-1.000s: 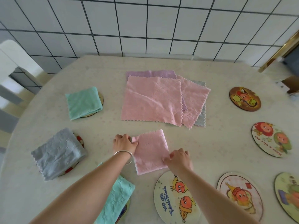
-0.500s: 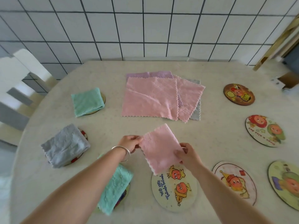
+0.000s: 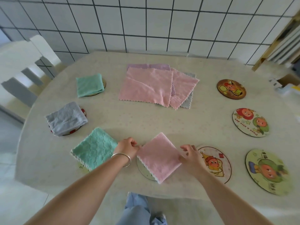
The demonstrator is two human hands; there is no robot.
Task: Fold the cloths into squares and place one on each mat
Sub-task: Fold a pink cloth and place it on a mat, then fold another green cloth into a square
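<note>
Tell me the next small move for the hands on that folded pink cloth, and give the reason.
Probably let go and draw both hands back. The folded pink cloth already lies on the near mat, with the left hand pinching its left corner and the right hand at its right corner. Unfolded cloths wait in the stack, and four mats to the right are bare, the nearest beside the right hand.

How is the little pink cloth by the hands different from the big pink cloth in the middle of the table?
The little pink cloth is folded into a small square; the big pink cloth lies unfolded and spread out. The little one sits on a round mat; the big one tops a pile of other cloths on the bare table. Both hands, left and right, are at the little one's corners; nothing touches the big one. Both are pink with wavy edges.
</note>
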